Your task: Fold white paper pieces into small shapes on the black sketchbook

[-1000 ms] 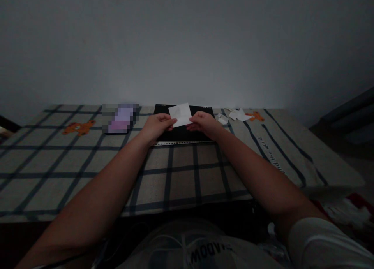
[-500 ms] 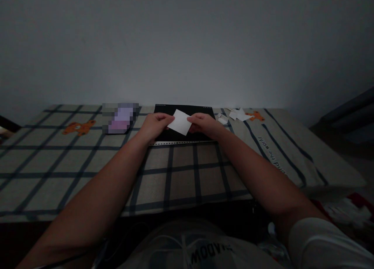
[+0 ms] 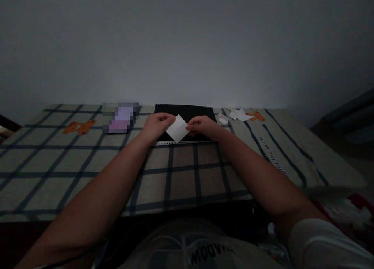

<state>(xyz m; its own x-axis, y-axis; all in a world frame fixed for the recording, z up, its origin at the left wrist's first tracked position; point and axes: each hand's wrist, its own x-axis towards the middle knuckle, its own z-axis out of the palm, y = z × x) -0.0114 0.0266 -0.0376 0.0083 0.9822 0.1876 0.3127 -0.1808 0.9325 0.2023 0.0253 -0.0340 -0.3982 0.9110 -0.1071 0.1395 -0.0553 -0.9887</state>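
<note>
There is one black pad (image 3: 201, 111), and over it there are two hands, the left hand (image 3: 156, 126) and the right hand (image 3: 205, 126), with one square white paper (image 3: 178, 130). To the left of the pad I count one purple, blurred object (image 3: 120, 119) and one orange printed figure (image 3: 79, 127); to the right, one more orange figure (image 3: 258, 116) and several white paper scraps (image 3: 242, 115), whose exact number I cannot tell.

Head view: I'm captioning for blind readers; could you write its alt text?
A person's left hand pinches a white paper square over a black hole-punched sheet, with the right hand at the paper's right corner. Beneath is a blue-checked tablecloth; a pixelated phone-like item lies to the left and white paper scraps to the right.
</note>
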